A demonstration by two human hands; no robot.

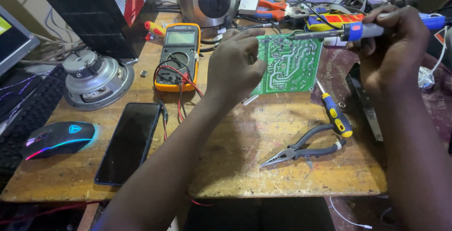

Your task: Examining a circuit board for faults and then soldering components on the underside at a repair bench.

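Hands meet over a green circuit board [289, 66] propped up on the wooden bench [245, 155]. The left hand [235, 66] grips the board's left edge, fingers curled round it. The right hand [393, 47] is closed on a blue-handled soldering iron [358, 31], its tip seemingly touching the board's top edge. Needle-nose pliers [301, 150] and a yellow screwdriver [335, 113] lie just below; a yellow multimeter [179, 57] sits left
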